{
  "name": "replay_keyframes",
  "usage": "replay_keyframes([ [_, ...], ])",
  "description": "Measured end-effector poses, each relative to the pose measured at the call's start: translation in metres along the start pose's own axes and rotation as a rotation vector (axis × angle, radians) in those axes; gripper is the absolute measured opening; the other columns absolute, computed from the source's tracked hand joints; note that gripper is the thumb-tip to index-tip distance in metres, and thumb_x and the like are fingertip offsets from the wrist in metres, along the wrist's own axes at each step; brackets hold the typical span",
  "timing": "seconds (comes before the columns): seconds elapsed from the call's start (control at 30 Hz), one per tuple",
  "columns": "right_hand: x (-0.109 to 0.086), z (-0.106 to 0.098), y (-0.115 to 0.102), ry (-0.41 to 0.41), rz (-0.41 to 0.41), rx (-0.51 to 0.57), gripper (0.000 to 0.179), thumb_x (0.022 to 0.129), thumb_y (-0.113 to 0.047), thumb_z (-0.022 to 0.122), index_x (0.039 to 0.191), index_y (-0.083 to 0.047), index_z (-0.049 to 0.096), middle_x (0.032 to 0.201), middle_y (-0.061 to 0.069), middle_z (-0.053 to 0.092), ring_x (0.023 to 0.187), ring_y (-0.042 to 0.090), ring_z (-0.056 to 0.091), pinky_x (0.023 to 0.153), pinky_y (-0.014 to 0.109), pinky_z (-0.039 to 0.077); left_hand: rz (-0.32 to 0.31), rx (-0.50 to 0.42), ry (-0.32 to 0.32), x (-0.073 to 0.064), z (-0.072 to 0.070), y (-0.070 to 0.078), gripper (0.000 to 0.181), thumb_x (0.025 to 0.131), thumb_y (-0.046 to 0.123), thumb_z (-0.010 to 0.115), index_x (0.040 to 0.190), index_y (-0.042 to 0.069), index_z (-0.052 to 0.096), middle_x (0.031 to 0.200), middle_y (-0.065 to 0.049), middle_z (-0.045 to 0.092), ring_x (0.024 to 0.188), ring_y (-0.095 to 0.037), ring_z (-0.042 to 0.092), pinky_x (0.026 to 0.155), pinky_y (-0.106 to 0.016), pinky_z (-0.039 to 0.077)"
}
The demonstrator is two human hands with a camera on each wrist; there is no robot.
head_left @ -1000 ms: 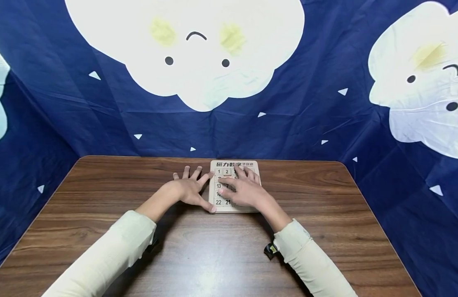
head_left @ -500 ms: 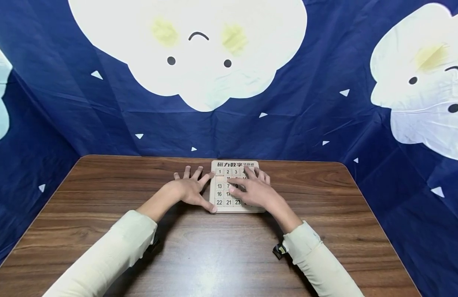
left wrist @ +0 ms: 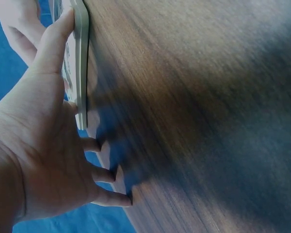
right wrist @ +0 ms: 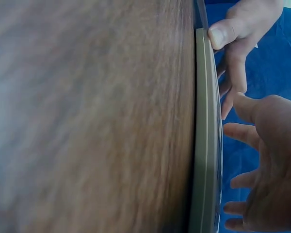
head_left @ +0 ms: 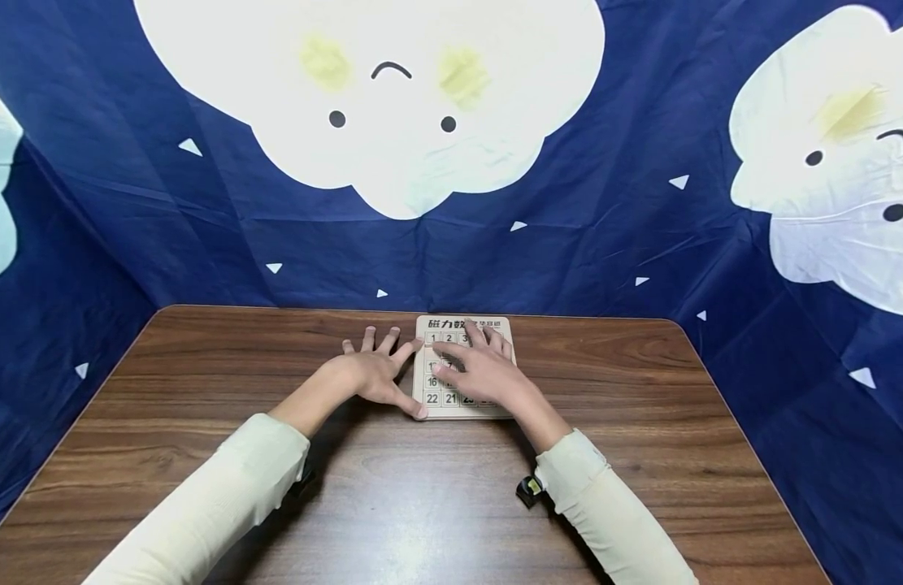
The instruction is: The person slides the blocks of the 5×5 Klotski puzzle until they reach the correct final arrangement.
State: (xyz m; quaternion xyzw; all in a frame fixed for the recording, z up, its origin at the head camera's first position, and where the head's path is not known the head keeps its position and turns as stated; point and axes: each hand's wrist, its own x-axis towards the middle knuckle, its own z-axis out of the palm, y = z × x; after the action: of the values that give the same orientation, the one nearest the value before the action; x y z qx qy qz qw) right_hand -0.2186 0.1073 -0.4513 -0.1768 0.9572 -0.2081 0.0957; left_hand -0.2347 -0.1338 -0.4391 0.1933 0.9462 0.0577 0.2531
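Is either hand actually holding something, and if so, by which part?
Nothing is gripped: the left hand merely touches the number board at its left edge with thumb and index finger; the right hand is spread over the tiles.

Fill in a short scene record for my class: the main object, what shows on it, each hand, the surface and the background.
Main object: pale number puzzle board, lying flat near the table's far edge
Showing on it: square number tiles, including 1, 2, 16, 22 and 21; others are covered
Left hand: fingers spread, thumb on the board's near left corner
Right hand: over the board, fingers apart; whether it touches a tile is unclear
Surface: brown wood-grain table
Background: blue cloth printed with white clouds
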Motion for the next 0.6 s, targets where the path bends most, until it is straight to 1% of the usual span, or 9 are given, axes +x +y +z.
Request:
replay_keyframes([
  [0.1, 0.005, 0.002, -0.002, -0.004, 0.009, -0.021, 0.058, 0.113, -0.059, 0.056, 0.167, -0.038, 0.057, 0.190, 0.022, 0.012, 0.173, 0.058, 0.009, 0.138, 0.077, 0.011, 0.001, -0.004, -0.005, -0.003, -0.001, 0.002, 0.147, 0.073, 0.098, 0.077, 0.183, 0.029, 0.008, 0.189, -0.029, -0.002, 0.169, -0.069, -0.007, 0.126, -0.095, 0.003],
  [0.13, 0.005, 0.001, -0.003, -0.006, 0.011, -0.030, 0.058, 0.114, -0.060, 0.056, 0.167, -0.038, 0.056, 0.190, 0.022, 0.011, 0.173, 0.058, 0.008, 0.138, 0.077, 0.011, 0.003, -0.014, -0.010, -0.006, -0.004, 0.004, 0.146, 0.075, 0.097, 0.077, 0.183, 0.028, 0.007, 0.189, -0.030, -0.002, 0.169, -0.068, -0.007, 0.126, -0.095, 0.003],
  [0.27, 0.006, 0.000, -0.005, -0.015, 0.020, -0.033, 0.058, 0.113, -0.062, 0.056, 0.166, -0.039, 0.058, 0.191, 0.021, 0.010, 0.174, 0.058, 0.008, 0.139, 0.076, 0.009, 0.000, -0.011, -0.010, -0.004, -0.003, 0.003, 0.143, 0.078, 0.093, 0.078, 0.184, 0.028, 0.006, 0.189, -0.029, -0.004, 0.170, -0.068, -0.007, 0.127, -0.094, 0.004],
  [0.33, 0.006, -0.001, -0.006, -0.020, 0.016, -0.030, 0.058, 0.113, -0.061, 0.057, 0.165, -0.038, 0.059, 0.191, 0.021, 0.011, 0.174, 0.058, 0.008, 0.139, 0.077, 0.009, -0.002, -0.007, -0.006, -0.003, -0.003, 0.002, 0.142, 0.080, 0.092, 0.078, 0.184, 0.028, 0.005, 0.189, -0.029, -0.004, 0.169, -0.068, -0.008, 0.127, -0.094, 0.004],
  [0.37, 0.006, -0.001, -0.007, -0.025, 0.016, -0.021, 0.058, 0.113, -0.061, 0.057, 0.165, -0.037, 0.059, 0.191, 0.020, 0.011, 0.174, 0.057, 0.007, 0.139, 0.077, 0.008, -0.008, -0.003, -0.007, 0.000, -0.002, 0.000, 0.144, 0.078, 0.094, 0.077, 0.184, 0.028, 0.005, 0.189, -0.028, -0.005, 0.170, -0.067, -0.008, 0.128, -0.094, 0.004],
  [0.47, 0.004, -0.002, -0.009, -0.029, 0.010, -0.023, 0.057, 0.113, -0.061, 0.058, 0.164, -0.035, 0.061, 0.190, 0.021, 0.014, 0.174, 0.056, 0.007, 0.139, 0.077, 0.008, -0.010, -0.003, -0.010, 0.003, 0.000, -0.002, 0.146, 0.076, 0.095, 0.078, 0.184, 0.029, 0.004, 0.189, -0.027, -0.005, 0.170, -0.067, -0.009, 0.127, -0.094, 0.003],
  [0.57, -0.002, -0.001, -0.012, -0.027, 0.004, -0.041, 0.057, 0.112, -0.062, 0.058, 0.162, -0.035, 0.063, 0.190, 0.020, 0.018, 0.175, 0.056, 0.008, 0.139, 0.077, 0.009, -0.003, -0.001, -0.003, 0.010, 0.005, -0.007, 0.150, 0.071, 0.100, 0.076, 0.183, 0.032, 0.004, 0.189, -0.028, -0.006, 0.168, -0.069, -0.010, 0.124, -0.097, 0.003],
  [0.6, -0.004, -0.001, -0.013, -0.026, -0.003, -0.056, 0.057, 0.112, -0.062, 0.058, 0.162, -0.035, 0.064, 0.189, 0.021, 0.019, 0.174, 0.056, 0.009, 0.139, 0.077, 0.010, -0.002, 0.000, 0.001, 0.011, 0.006, -0.008, 0.149, 0.072, 0.100, 0.076, 0.183, 0.034, 0.004, 0.189, -0.028, -0.006, 0.168, -0.070, -0.010, 0.124, -0.097, 0.004],
])
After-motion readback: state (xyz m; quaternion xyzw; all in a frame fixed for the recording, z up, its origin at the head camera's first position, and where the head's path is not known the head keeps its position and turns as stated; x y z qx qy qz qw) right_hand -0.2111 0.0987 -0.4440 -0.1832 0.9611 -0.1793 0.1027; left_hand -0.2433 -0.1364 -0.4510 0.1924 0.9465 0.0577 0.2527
